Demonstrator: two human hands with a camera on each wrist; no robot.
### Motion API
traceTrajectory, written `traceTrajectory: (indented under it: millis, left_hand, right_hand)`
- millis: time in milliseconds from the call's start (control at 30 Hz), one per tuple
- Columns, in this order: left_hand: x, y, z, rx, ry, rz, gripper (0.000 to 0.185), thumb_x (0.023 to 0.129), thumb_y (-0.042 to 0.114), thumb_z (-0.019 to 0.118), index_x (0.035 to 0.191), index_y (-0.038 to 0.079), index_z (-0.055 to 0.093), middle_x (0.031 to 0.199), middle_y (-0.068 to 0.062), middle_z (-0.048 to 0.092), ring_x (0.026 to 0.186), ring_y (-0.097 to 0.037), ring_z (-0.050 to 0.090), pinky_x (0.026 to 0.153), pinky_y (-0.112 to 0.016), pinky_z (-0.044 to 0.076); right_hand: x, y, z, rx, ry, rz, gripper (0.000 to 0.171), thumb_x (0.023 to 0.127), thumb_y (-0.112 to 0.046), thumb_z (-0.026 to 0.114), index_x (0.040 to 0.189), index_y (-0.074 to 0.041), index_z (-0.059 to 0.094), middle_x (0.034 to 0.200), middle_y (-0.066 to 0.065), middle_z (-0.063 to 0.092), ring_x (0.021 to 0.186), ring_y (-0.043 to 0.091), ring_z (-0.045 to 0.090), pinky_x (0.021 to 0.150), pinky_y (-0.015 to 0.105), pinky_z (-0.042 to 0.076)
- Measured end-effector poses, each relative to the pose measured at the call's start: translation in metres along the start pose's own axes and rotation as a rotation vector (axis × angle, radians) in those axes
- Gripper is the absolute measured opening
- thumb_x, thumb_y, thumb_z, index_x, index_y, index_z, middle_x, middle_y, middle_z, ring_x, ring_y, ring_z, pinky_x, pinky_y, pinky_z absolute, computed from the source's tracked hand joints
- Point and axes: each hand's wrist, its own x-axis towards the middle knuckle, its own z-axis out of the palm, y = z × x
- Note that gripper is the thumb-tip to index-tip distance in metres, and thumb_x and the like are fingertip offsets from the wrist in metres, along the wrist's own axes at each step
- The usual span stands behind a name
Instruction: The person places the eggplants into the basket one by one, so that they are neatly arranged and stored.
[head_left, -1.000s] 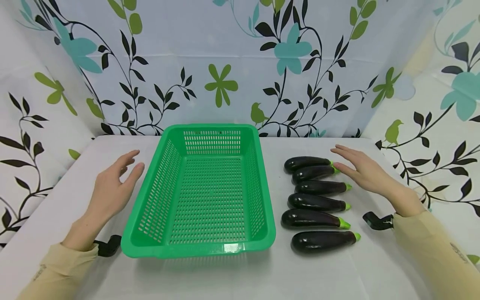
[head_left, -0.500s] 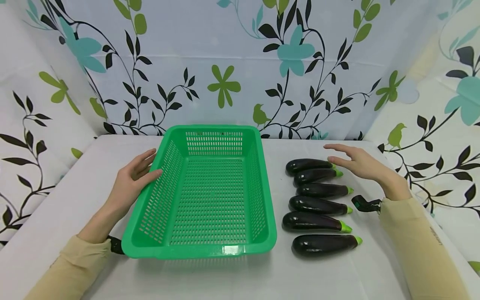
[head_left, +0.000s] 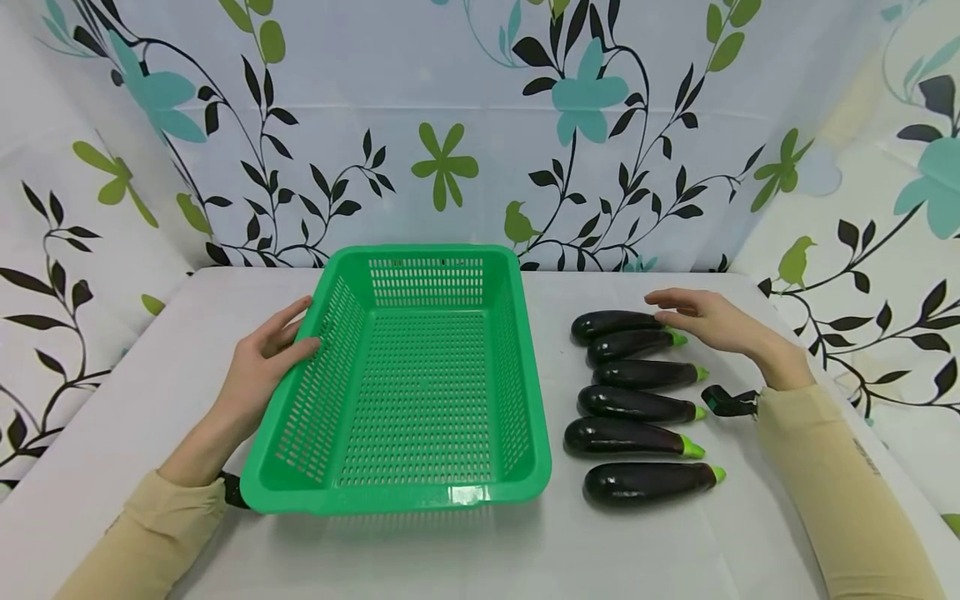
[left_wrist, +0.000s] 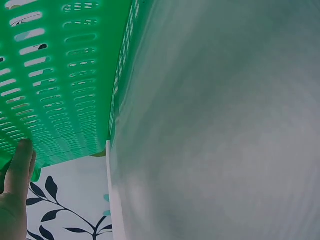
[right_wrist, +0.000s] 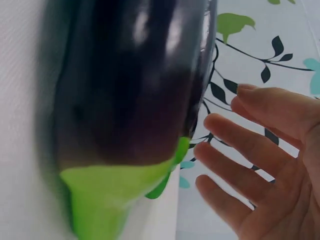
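Observation:
A green slotted basket sits mid-table with nothing inside. My left hand rests with straight fingers against its left wall; a fingertip touches the green wall in the left wrist view. Several dark purple eggplants with green caps lie in a row right of the basket. My right hand hovers, fingers relaxed, over the cap end of the farthest eggplant. Its spread fingers show beside a close eggplant in the right wrist view.
The white table is walled on three sides by floral curtain. The nearest eggplant lies toward the front edge. Black wrist straps show at both sleeves.
My left hand moved right from the table onto the basket's left wall. My right hand drew in slightly left and back, over the farthest eggplant's cap.

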Motion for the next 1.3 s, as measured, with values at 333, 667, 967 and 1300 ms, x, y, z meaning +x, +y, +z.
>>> traceTrajectory:
  millis: [333,667,967,1300]
  left_hand:
    - [0.0,0.001,0.0,-0.007,-0.005,-0.003,0.063,0.101,0.022,0.061,0.158,0.017,0.033,0.135,0.011,0.059,0.096,0.0,0.069,0.072,-0.023,0.06]
    - [0.0,0.001,0.0,-0.013,0.006,-0.006,0.062,0.101,0.022,0.062,0.157,0.018,0.035,0.134,0.014,0.059,0.096,-0.001,0.069,0.071,-0.023,0.06]
    - [-0.001,0.001,0.001,-0.029,0.017,-0.003,0.061,0.101,0.02,0.062,0.156,0.018,0.037,0.133,0.015,0.06,0.096,-0.001,0.069,0.071,-0.022,0.06]
    - [-0.001,0.002,0.005,-0.041,0.02,-0.019,0.062,0.1,0.018,0.062,0.157,0.018,0.036,0.135,0.013,0.061,0.097,0.0,0.069,0.071,-0.021,0.06]
  right_hand:
    - [0.002,0.015,0.004,0.002,0.009,0.009,0.038,0.104,-0.013,0.054,0.138,0.003,0.056,0.136,0.025,0.059,0.125,0.042,0.056,0.101,0.056,0.047]
    - [0.013,0.012,0.011,0.014,0.027,-0.041,0.035,0.102,-0.018,0.06,0.133,-0.003,0.063,0.133,0.016,0.064,0.128,0.037,0.055,0.107,0.055,0.043]
    - [0.018,0.008,0.014,0.0,-0.002,-0.042,0.033,0.102,-0.02,0.06,0.131,-0.005,0.065,0.132,0.015,0.065,0.123,0.034,0.06,0.102,0.049,0.049]
    - [0.014,0.015,0.012,0.017,-0.029,-0.026,0.036,0.1,-0.015,0.063,0.133,-0.003,0.062,0.133,0.018,0.063,0.124,0.035,0.058,0.1,0.053,0.049]
